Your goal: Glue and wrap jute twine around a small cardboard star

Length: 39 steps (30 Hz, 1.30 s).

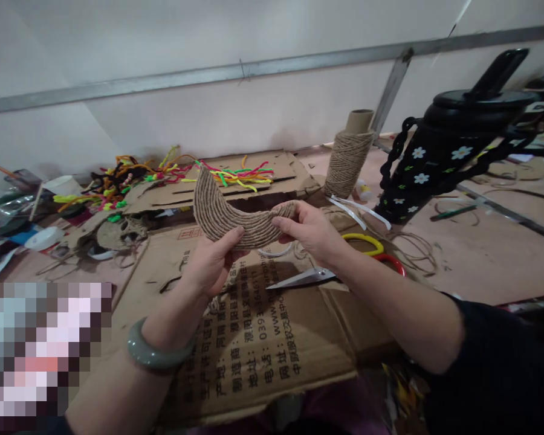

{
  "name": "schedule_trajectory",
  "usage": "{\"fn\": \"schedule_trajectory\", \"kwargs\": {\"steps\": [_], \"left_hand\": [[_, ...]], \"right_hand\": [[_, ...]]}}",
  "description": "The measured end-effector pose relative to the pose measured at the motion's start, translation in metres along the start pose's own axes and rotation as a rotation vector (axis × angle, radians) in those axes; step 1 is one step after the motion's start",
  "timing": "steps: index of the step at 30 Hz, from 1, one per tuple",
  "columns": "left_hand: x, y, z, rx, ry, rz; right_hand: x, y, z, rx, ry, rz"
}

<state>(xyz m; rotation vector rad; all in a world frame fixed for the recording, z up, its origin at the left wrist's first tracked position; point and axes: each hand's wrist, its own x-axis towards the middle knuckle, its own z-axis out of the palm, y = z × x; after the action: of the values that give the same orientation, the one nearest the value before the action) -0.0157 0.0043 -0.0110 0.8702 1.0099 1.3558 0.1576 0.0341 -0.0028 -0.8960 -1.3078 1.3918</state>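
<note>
Between my hands is a crescent-shaped piece covered in rows of brown twine (215, 208), held up above the cardboard. My left hand (215, 263) grips its lower middle, thumb lying on the front face. At the right tip, my right hand (306, 229) pinches the piece between thumb and fingers. The left tip of the crescent points upward, free of any hand. Below my right forearm lie scissors (306, 278) with yellow and red handles, partly hidden by that arm. Under everything is a flattened cardboard box (317, 350) with printed characters.
A cone of twine (348, 157) stands behind, beside a black flowered tumbler (430, 157) with a braided strap. Colourful pipe cleaners (240, 175) lie on cardboard at the back. Loose twine (412, 254) and white strips (360, 211) lie to the right. A metal rail (208, 77) crosses the wall.
</note>
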Motion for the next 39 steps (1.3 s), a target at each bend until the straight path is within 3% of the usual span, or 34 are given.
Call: {"fn": "schedule_trajectory", "kwargs": {"steps": [13,21,39], "left_hand": [[-0.007,-0.0059,0.0053,0.01,-0.073,0.006],[-0.0023,-0.0033,0.0025,-0.013,-0.002,0.019],[0.0001,-0.0026,0.0001,0.009,0.04,0.029]], "right_hand": [[-0.0006,0.0019,0.0043,0.182,0.06,-0.011],[0.0013,0.0075,-0.0002,0.133,-0.087,0.07],[0.0034,0.0044,-0.003,0.106,0.053,0.024]]}}
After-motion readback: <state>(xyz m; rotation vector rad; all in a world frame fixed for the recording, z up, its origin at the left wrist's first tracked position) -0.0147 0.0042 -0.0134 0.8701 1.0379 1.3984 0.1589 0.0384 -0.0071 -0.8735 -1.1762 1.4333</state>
